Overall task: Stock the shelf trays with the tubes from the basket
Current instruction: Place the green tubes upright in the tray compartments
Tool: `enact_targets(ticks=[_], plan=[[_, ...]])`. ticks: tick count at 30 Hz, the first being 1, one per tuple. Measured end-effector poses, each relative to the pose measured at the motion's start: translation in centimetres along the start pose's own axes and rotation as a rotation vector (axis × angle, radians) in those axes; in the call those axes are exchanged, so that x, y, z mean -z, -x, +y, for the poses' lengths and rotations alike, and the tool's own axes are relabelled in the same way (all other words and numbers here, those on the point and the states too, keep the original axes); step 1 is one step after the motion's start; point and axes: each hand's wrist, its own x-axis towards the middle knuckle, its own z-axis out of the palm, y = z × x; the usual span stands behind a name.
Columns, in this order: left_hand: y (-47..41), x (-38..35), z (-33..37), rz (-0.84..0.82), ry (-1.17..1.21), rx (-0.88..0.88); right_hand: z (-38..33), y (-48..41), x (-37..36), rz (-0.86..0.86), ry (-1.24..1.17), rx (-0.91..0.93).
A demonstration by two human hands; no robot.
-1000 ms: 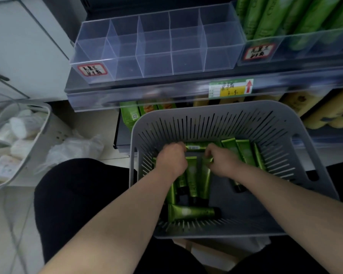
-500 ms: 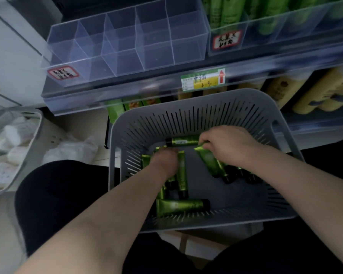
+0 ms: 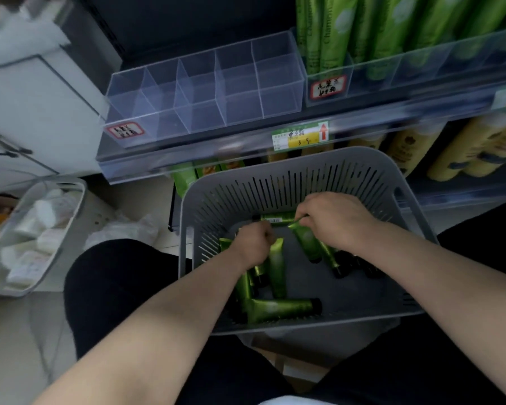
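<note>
From the head view, your left hand was clenched on a bunch of green tubes low in the grey basket, and your right hand gripped several more. Carrying so many together risked some slipping before they reached the empty clear tray above.

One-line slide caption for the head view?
Both hands, left and right, gather green tubes in the grey basket below an empty clear tray.
</note>
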Motion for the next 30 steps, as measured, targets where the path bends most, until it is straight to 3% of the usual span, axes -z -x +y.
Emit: enact_targets(ticks=[5,10,16,21,30], plan=[[3.8,5.3,2.1,0.255,0.103,-0.179,-1.7,1.1,2.6,0.143,-0.058,0.003],[6.1,12.8,5.0,0.620,0.136,-0.314,-3.6,1.3,8.0,0.361,-0.092,0.019],[6.3,21.7,8.6,0.906,0.456,-0.338,-4.7,1.0,15.5,0.634,-0.150,0.009],[4.0,26.2,12.2,1.013,0.454,-0.357,-4.5,-0.3,19.4,0.822,-0.174,0.010],[-3.5,29.4,17.0,0.976,0.250,-0.366,-2.4,-3.8,22.5,0.808,-0.223,-0.033]])
